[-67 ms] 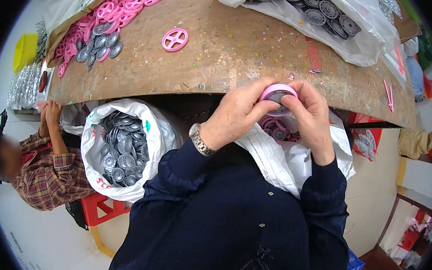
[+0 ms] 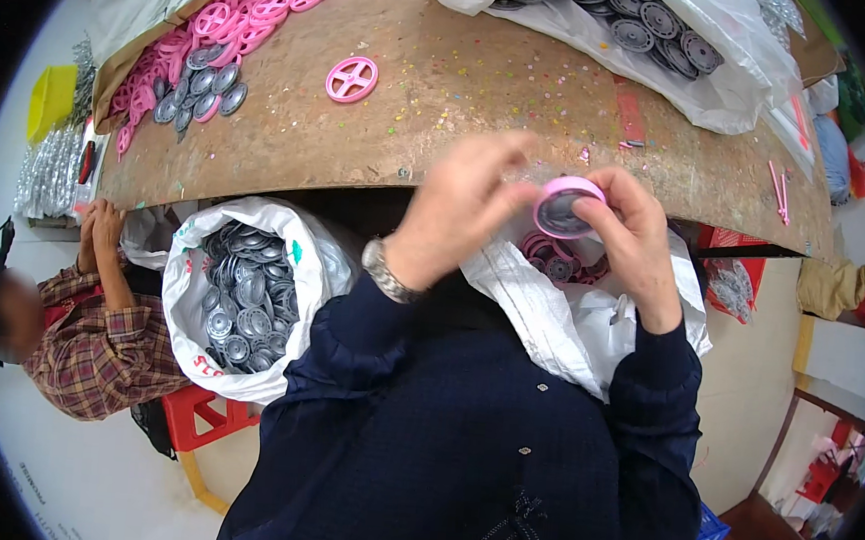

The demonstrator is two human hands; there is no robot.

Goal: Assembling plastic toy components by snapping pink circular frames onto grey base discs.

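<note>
My right hand (image 2: 634,234) grips a toy wheel (image 2: 559,213) with a pink rim and a grey disc in its middle, thumb on the grey face. The wheel is tilted above the mouth of a white sack (image 2: 524,317) that has pink and grey wheels (image 2: 560,262) in it. My left hand (image 2: 454,209), smeared by motion, is open just left of the wheel, thumb and fingers apart. On the table ahead lies a single pink spoked wheel ring (image 2: 351,80).
A white sack (image 2: 178,297) of grey discs (image 2: 248,292) stands at my left. Pink rings (image 2: 211,20) and grey discs heap at the table's far left. Another bag (image 2: 741,86) of grey discs lies far right. A co-worker (image 2: 101,347) sits on the left, hands at the table edge.
My left hand has let go of the wheel and moved left. My right hand keeps the wheel, turned to show more of its grey face, slightly lower.
</note>
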